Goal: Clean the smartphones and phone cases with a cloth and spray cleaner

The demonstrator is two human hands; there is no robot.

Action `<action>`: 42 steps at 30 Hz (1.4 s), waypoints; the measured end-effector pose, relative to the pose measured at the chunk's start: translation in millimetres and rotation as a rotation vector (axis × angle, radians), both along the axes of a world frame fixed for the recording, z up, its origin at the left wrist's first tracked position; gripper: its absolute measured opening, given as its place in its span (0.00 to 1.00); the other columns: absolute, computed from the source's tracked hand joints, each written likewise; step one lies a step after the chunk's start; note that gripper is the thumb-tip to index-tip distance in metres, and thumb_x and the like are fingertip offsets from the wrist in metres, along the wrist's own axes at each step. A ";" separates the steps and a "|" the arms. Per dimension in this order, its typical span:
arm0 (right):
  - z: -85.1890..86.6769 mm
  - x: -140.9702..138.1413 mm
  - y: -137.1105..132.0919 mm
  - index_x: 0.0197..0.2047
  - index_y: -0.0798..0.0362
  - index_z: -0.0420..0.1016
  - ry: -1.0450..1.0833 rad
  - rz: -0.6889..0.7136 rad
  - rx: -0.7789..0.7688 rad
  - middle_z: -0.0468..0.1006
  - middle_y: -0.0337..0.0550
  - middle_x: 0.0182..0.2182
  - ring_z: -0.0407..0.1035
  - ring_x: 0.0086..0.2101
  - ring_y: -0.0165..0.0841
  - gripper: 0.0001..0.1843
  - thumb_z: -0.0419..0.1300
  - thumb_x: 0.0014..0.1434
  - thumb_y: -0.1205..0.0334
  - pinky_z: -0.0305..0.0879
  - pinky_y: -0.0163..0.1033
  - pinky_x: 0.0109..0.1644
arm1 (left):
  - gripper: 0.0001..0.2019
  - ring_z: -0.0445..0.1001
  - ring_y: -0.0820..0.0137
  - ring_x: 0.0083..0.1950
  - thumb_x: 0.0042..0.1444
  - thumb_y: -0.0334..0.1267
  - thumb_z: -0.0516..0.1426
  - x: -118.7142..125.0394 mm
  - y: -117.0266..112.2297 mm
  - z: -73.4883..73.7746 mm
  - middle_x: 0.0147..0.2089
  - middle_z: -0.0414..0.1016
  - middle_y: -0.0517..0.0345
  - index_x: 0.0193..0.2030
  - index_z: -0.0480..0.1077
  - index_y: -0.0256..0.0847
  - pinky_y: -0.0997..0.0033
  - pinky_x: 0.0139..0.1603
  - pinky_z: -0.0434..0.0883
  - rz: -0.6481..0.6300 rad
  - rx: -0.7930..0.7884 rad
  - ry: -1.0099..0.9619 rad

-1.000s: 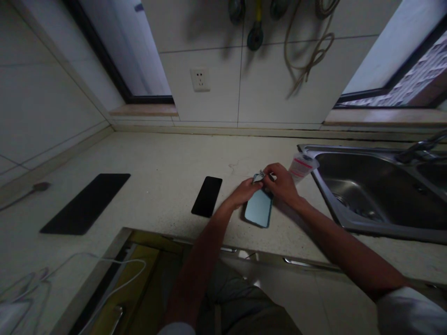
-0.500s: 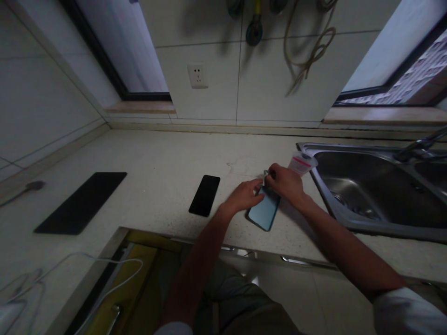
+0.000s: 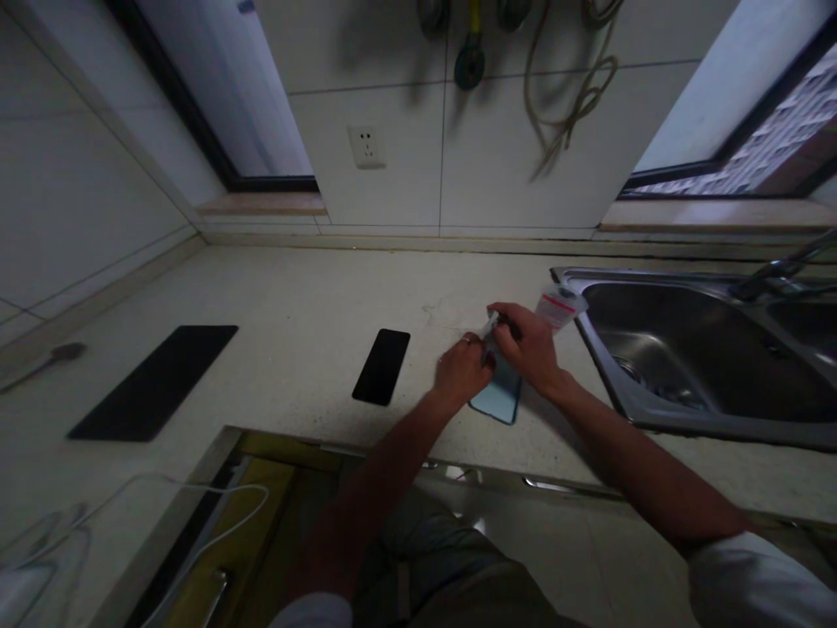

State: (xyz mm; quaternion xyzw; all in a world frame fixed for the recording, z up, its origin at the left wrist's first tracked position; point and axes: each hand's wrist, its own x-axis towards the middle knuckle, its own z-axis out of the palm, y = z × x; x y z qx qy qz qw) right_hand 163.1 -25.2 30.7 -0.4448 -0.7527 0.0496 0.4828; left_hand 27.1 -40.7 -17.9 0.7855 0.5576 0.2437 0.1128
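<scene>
Over the upper end of a light-blue phone or phone case point(image 3: 498, 398) both hands meet with fingers bent. A small whitish piece point(image 3: 489, 325), too small to name, is pinched between them. My left hand point(image 3: 461, 368) grips its lower left side and wears a ring. My right hand point(image 3: 531, 345) closes on its upper end, partly hiding it. Just beyond the right hand lies a clear zip bag point(image 3: 557, 309) with a red stripe. A black phone point(image 3: 382, 366) rests flat on the counter left of my left hand.
A dark flat mat point(image 3: 154, 384) lies on the left of the pale counter point(image 3: 294, 296). To the right is a steel sink point(image 3: 693, 358) with a faucet point(image 3: 781, 272). White cables point(image 3: 248, 490) hang over the left front edge. A wall socket point(image 3: 367, 146) faces me.
My left hand has shifted onto the light-blue item's upper part, its fingers now more curled. The whitish piece has tilted, and the right hand has moved slightly left. The light-blue item has shifted slightly.
</scene>
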 end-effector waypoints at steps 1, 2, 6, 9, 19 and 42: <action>-0.9 0.0 0.3 0.44 0.54 0.78 0.001 0.008 0.009 0.82 0.47 0.36 0.75 0.33 0.36 0.16 0.53 0.58 0.65 0.69 0.41 0.38 | 0.10 0.77 0.61 0.48 0.65 0.37 0.54 -2.5 0.8 3.2 0.49 0.77 0.47 0.47 0.74 0.39 0.64 0.48 0.73 0.017 0.019 -0.012; -1.9 0.0 0.8 0.42 0.53 0.79 0.003 0.011 0.016 0.83 0.47 0.36 0.75 0.33 0.37 0.15 0.53 0.58 0.64 0.70 0.42 0.39 | 0.10 0.76 0.63 0.50 0.65 0.36 0.53 -6.3 1.5 7.2 0.49 0.77 0.48 0.47 0.74 0.39 0.65 0.49 0.72 0.029 0.055 -0.025; -4.7 0.3 2.7 0.40 0.52 0.80 0.007 0.019 0.025 0.83 0.47 0.36 0.76 0.36 0.38 0.13 0.53 0.62 0.62 0.72 0.43 0.42 | 0.13 0.74 0.63 0.53 0.67 0.33 0.49 -31.4 -2.6 29.1 0.49 0.77 0.48 0.52 0.73 0.39 0.64 0.55 0.69 0.122 0.154 0.009; -3.8 -0.2 2.3 0.43 0.52 0.80 0.021 0.028 0.003 0.83 0.48 0.37 0.77 0.37 0.39 0.14 0.53 0.65 0.59 0.72 0.44 0.43 | 0.19 0.70 0.53 0.57 0.66 0.38 0.52 -57.6 -17.7 43.2 0.56 0.74 0.39 0.59 0.69 0.33 0.55 0.57 0.67 0.249 0.138 0.224; -2.1 -8.4 -6.5 0.49 0.51 0.80 -0.044 0.130 -0.014 0.83 0.50 0.39 0.77 0.39 0.39 0.20 0.51 0.70 0.50 0.72 0.46 0.45 | 0.30 0.70 0.46 0.57 0.60 0.51 0.54 -118.5 -43.7 52.4 0.53 0.72 0.32 0.63 0.62 0.32 0.55 0.50 0.69 0.533 -0.303 0.356; 5.0 -8.2 0.4 0.38 0.50 0.70 0.449 -0.054 -0.197 0.74 0.39 0.29 0.69 0.30 0.34 0.18 0.55 0.65 0.43 0.67 0.39 0.36 | 0.32 0.78 0.57 0.47 0.37 0.41 0.51 -64.9 11.9 28.5 0.49 0.77 0.38 0.51 0.70 0.32 0.62 0.41 0.73 -0.134 -1.145 -1.536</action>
